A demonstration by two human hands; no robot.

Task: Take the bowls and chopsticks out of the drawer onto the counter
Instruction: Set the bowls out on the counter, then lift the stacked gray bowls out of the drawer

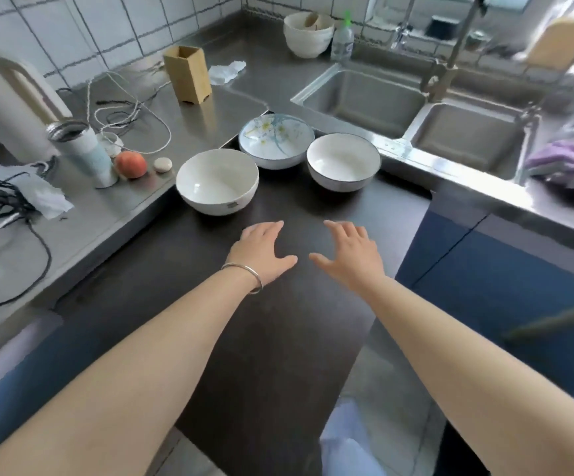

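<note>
Three bowls stand at the far end of a dark pulled-out drawer surface point(278, 338): a plain white bowl point(216, 180) on the left, a floral bowl point(276, 140) behind it, and a white bowl with a dark rim point(343, 161) on the right. My left hand point(263, 254), with a bracelet on the wrist, and my right hand point(350, 255) hover side by side over the dark surface, just short of the bowls. Both hands have spread fingers and hold nothing. No chopsticks are visible.
The steel counter point(106, 218) on the left carries a tumbler point(82, 149), a peach point(130, 164), cables point(3, 218), a kettle point(14, 97) and a wooden holder point(187, 73). Stacked white bowls point(307, 34) and a soap bottle point(342, 37) stand behind the double sink point(364, 97).
</note>
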